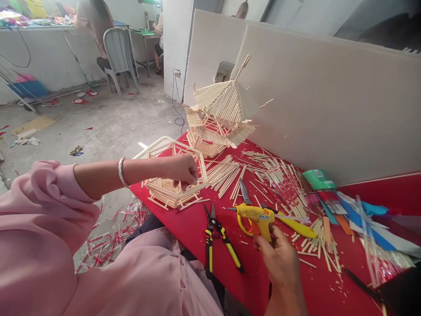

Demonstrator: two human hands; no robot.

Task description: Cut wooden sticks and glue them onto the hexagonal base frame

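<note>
My right hand (278, 259) is wrapped round the handle of a yellow hot glue gun (255, 213), its nozzle pointing left. My left hand (184, 171), a silver bangle on its wrist, is closed with fingers curled down over a six-sided frame of thin wooden sticks (161, 199). What its fingertips hold, if anything, is hidden. Just behind that frame rises a pagoda-like stick model (222, 105) with a pitched roof. Black-and-yellow pliers-like cutters (215, 237) lie with jaws apart, below the nozzle.
Loose sticks (225, 175) lie in piles on the red table (237, 285). Scissors (244, 192), a green-labelled roll (318, 180) and plastic wrappers (391, 259) are also there. A white board (322, 105) stands behind. Wrapper scraps (108, 237) litter the floor. Other people sit farther back.
</note>
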